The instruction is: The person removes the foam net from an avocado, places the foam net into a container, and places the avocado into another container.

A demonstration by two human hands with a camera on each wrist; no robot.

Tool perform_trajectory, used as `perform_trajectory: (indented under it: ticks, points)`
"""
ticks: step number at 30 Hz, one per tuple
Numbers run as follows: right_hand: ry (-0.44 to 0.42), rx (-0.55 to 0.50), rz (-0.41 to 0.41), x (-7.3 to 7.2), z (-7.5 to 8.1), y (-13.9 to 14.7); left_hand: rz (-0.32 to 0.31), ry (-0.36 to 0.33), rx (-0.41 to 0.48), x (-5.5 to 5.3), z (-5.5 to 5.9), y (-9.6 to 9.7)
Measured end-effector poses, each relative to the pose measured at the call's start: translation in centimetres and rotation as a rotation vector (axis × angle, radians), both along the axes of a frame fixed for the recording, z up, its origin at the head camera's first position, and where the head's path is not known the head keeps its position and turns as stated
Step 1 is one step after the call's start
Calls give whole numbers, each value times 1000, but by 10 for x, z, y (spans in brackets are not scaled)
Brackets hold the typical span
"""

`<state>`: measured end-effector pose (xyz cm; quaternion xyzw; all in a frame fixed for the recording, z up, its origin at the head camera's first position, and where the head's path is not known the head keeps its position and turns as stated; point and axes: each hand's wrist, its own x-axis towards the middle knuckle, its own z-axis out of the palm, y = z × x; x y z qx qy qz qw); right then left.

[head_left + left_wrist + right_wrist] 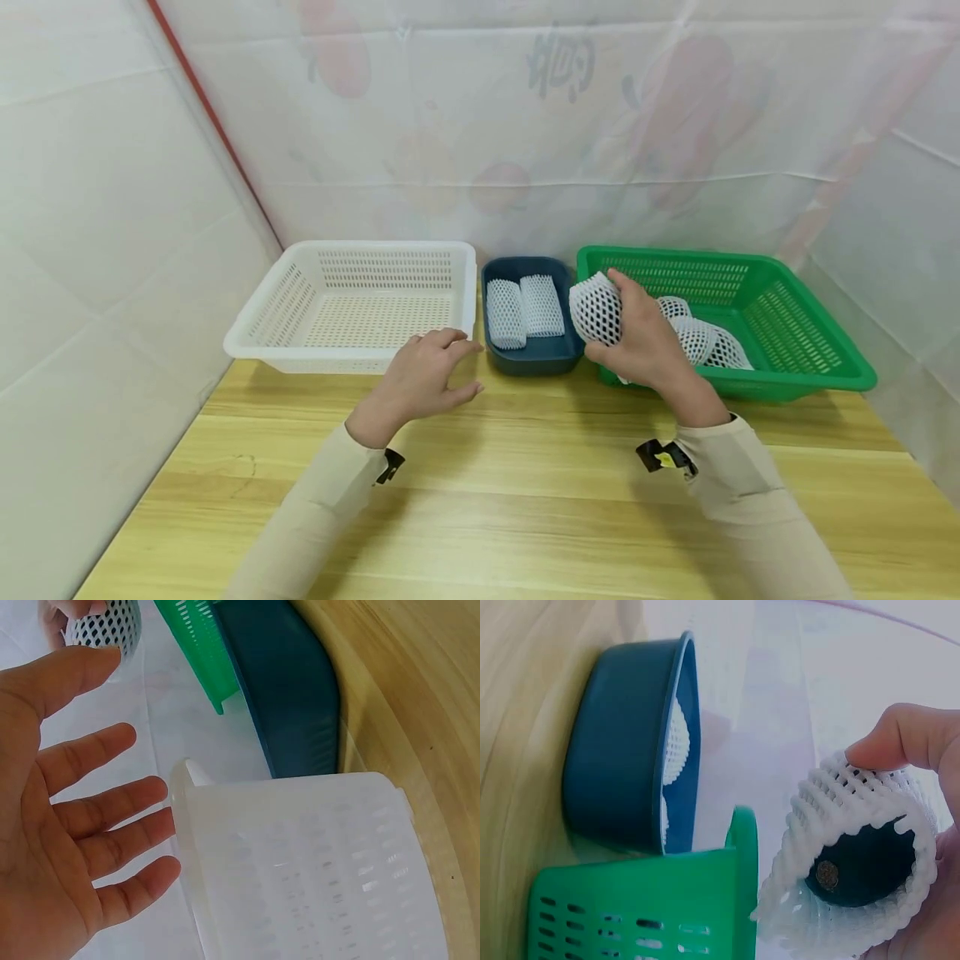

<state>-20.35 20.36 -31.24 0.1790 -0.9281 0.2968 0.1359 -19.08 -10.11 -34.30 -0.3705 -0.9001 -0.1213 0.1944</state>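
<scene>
Past the blue tub's right edge, the right hand grips netted fruit, probably; front-left of the tub, the left hand spreads wide, table stretching nearer.

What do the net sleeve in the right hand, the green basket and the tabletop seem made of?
Net sleeve: probably plastic foam, matte white, judging by its thick, puffy mesh strands.
Green basket: likely moulded plastic with a slight sheen, from its slotted walls and smooth rim.
Tabletop: wood or wood-look laminate, lightly glossy; grain streaks show, but I can't tell which.
</scene>
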Motion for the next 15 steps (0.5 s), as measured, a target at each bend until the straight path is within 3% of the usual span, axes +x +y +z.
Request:
perform_trajectory:
  ticks: [6, 11, 15]
  points:
    - [-22, 28, 12, 6, -2, -8, -17, 12, 15, 4, -1, -4]
    - [0, 14, 37, 8, -4, -14, 5, 14, 40, 7, -3, -10]
    - [6, -14, 88, 9, -9, -18, -6, 25, 52, 8, -7, -15]
